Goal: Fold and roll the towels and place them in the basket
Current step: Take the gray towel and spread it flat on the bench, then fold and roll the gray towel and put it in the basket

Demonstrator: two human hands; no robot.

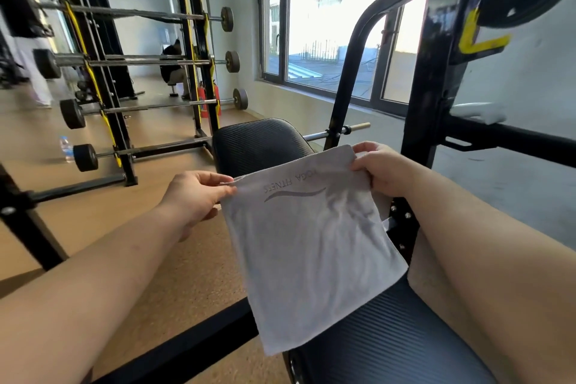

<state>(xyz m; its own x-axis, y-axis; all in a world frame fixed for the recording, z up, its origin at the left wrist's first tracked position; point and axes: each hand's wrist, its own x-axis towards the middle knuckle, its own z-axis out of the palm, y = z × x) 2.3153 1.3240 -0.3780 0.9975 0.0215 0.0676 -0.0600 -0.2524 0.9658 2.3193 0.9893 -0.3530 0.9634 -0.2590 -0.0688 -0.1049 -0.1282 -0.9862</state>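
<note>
the left hand pinches the upper left corner of a grey towel; the right hand grips the upper right corner. the towel hangs flat between and below the hands, its lower edge over the black padded counter.

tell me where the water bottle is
The water bottle stands on the floor at the far left of the head view, right beside the end weight of the lowest barbell.

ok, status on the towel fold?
Left hand pinches the towel at its top-left corner, right hand at the top-right. It hangs over the bench pad. No basket in view.
</note>
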